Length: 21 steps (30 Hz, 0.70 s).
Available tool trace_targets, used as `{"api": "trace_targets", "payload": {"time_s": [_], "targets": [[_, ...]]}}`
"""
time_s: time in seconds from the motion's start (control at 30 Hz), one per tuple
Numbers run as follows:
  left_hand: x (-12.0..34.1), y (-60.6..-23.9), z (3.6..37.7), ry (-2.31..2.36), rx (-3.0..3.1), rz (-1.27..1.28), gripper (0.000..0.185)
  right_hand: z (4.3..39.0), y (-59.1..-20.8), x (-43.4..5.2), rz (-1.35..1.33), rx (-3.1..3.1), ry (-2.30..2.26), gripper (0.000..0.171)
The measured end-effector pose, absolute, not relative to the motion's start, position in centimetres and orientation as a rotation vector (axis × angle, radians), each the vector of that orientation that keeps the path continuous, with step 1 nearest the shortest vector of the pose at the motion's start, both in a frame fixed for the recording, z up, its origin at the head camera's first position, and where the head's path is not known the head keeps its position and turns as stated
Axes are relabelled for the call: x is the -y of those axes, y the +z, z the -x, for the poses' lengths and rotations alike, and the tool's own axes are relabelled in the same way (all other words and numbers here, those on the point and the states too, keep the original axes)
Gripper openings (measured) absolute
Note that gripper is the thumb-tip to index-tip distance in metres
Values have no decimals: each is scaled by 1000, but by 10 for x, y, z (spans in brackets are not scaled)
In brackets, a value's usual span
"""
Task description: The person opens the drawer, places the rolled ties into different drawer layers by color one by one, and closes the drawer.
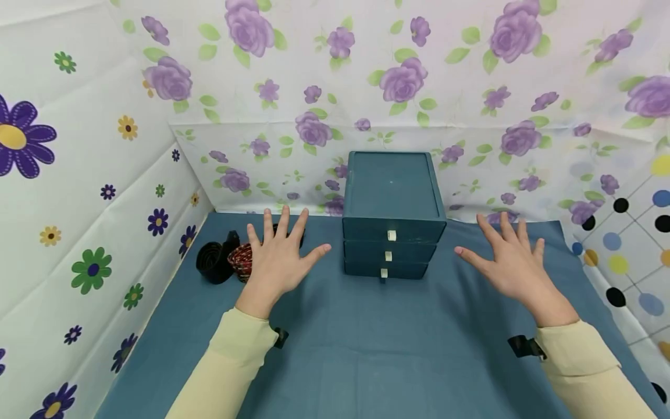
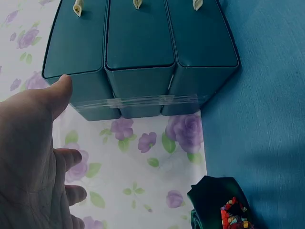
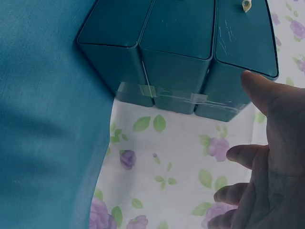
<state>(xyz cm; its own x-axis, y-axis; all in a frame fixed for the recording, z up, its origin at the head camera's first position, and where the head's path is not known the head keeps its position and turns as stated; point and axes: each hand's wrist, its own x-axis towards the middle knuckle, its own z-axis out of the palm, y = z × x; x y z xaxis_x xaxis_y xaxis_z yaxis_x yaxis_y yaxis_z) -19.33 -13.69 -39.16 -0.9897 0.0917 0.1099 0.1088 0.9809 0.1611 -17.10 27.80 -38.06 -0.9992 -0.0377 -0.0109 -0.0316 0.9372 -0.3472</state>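
Note:
A dark teal three-drawer box stands at the back middle of the table, its drawers closed, each with a small pale pull tab. My left hand hovers left of the box, fingers spread and holding nothing. It partly hides a red patterned roll beside a black rolled strip; another dark thing behind the fingers is mostly hidden. To the right of the box, my right hand is also spread in the air, with nothing in it. Both wrist views show straight, separate fingers near the box's sides.
Blue cloth covers the table. Flower-printed sheets hang behind it and on the left side, and a dotted sheet borders the right. Clear tape runs along the box's side.

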Motion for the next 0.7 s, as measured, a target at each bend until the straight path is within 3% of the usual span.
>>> {"api": "trace_targets", "payload": {"time_s": [0.23,0.5,0.7], "targets": [[136,-385,195,-495,2940,128,83,174,-369,-276,77,-3029,-742,89],[121,-371,191,-1013,2589,145,37,187,-357,-266,73,-3095,-1144,62],[103,-363,186,-1503,2380,238,18,205,-356,-259,92,-2969,-1362,58]]}}
